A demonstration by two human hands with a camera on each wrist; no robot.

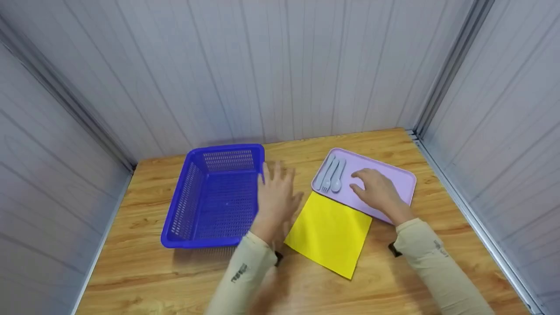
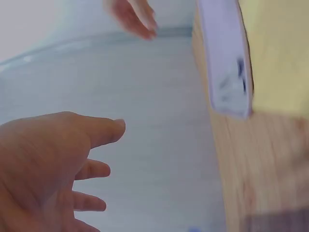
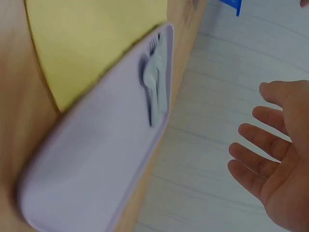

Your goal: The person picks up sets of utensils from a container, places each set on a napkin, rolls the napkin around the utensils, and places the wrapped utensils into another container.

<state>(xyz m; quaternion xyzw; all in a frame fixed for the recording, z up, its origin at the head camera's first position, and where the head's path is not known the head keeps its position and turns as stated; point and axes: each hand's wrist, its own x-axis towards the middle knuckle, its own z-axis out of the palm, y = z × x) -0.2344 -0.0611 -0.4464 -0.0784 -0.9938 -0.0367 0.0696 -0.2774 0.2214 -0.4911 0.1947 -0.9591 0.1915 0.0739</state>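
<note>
My left hand (image 1: pixel 275 203) is held with spread fingers beside the right rim of a blue basket (image 1: pixel 175 205); its fingers hold nothing in the left wrist view (image 2: pixel 53 159). Over the pink tray (image 1: pixel 400 181) hovers my right hand (image 1: pixel 378 192), fingers slightly bent and empty, as the right wrist view shows (image 3: pixel 285 150). A grey knife (image 1: pixel 324 173), a fork (image 1: pixel 330 175) and a spoon (image 1: pixel 337 175) lie side by side at the tray's left end. The yellow sheet (image 1: pixel 330 234) lies flat against the tray's front edge.
The wooden table (image 1: pixel 131 262) carries everything. A pale panelled wall (image 1: pixel 262 70) stands behind it, with further panels at left (image 1: pixel 43 175) and right (image 1: pixel 507 131). Part of the basket's right side is hidden by my left hand.
</note>
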